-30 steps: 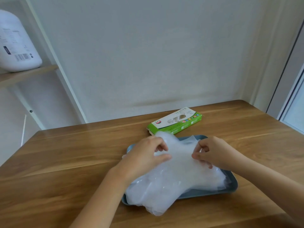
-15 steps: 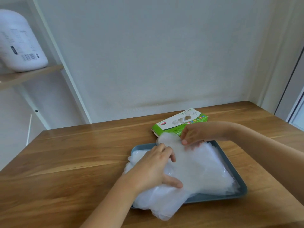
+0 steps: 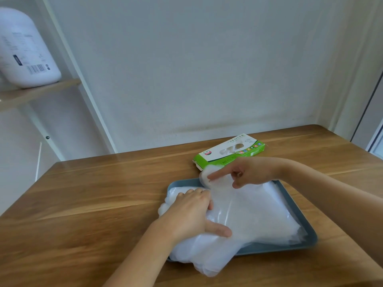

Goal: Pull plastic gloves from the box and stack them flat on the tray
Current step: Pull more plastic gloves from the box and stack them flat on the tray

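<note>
gloves [image 3: 248, 214]: one loose pile on one blue tray [image 3: 269, 250]; my left grip [image 3: 190, 212] lies released flat on it, right grip [image 3: 250, 172] touches its far edge, i cannot tell if pinching; one green box [image 3: 230, 152] behind, wooden table [image 3: 93, 193], white wall [image 3: 207, 69]

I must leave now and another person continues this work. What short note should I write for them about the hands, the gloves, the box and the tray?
Left hand: open, flat on the glove stack, pressing it down.
Right hand: index finger straight on a glove tip at the far-left corner of the tray; other fingers curled, no grip visible.
Box: on the table, just behind the tray.
Done: many gloves lie stacked on the tray.
Left: the stack overhangs the tray's near-left edge, so straighten it; plastic shows in the box opening, so likely more to pull.
</note>
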A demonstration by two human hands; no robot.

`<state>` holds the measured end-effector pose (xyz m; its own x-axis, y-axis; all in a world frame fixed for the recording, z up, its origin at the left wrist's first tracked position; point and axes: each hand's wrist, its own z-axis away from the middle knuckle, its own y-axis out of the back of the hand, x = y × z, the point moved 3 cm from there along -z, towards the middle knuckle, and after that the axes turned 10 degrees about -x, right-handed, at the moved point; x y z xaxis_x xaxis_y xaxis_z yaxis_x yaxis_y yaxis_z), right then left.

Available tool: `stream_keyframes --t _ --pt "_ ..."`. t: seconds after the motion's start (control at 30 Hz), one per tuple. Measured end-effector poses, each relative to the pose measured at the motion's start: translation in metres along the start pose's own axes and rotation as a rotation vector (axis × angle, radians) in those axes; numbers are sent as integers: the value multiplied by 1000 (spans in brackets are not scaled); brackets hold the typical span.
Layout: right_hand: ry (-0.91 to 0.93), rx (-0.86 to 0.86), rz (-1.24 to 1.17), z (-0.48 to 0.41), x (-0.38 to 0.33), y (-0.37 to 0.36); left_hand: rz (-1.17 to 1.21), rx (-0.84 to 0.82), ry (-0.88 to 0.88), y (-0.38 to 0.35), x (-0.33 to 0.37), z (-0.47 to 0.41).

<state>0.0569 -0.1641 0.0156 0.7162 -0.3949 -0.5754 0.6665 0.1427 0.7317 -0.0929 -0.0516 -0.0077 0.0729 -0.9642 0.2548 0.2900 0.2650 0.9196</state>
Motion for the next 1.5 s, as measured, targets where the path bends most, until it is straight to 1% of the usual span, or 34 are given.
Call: stream_keyframes --t 0.1,0.2,0.33,0.4,0.47,0.53,0.67,0.77,0.83,0.93,1.03,1.1,1.17,1.33,1.4,1.5 --pt "0 31 10 2 2 -2 8 -9 2 -1 -2 -1" --pt "6 97 26 3 5 2 9 0 4 -2 -1 -1" --pt "16 108 -45 3 4 4 21 6 3 -1 -2 -2" --pt "-47 157 -109 1 6 2 21 14 1 -2 -2 -2" --pt "-144 249 -190 0 10 3 16 16 4 -2 -3 -3" --pt "-246 300 -181 1 12 4 9 17 3 -3 -3 -4" --pt "-354 220 -28 1 6 -1 -1 26 -5 -3 -4 -4" --pt "-411 174 28 3 6 -1 -8 36 -7 -4 -5 -4" --pt "-436 111 64 7 6 0 -12 41 -11 -4 -5 -5" --pt "-387 6 43 13 1 0 -13 53 -16 -4 -5 -6" --pt "-283 -41 -7 20 -4 0 -11 54 -18 -4 -4 -5" --pt "-259 -48 40 20 -7 0 -7 53 -23 -3 -3 -4" --pt "-249 -29 79 14 -9 -1 1 53 -27 -3 -3 -3" --pt "-226 149 66 -9 -10 -5 7 48 -34 -2 -2 -2" --pt "-213 170 72 -12 -11 -6 19 47 -40 -2 -2 -1" --pt "-205 167 -24 -10 -7 -6 26 49 -48 -2 -3 0"
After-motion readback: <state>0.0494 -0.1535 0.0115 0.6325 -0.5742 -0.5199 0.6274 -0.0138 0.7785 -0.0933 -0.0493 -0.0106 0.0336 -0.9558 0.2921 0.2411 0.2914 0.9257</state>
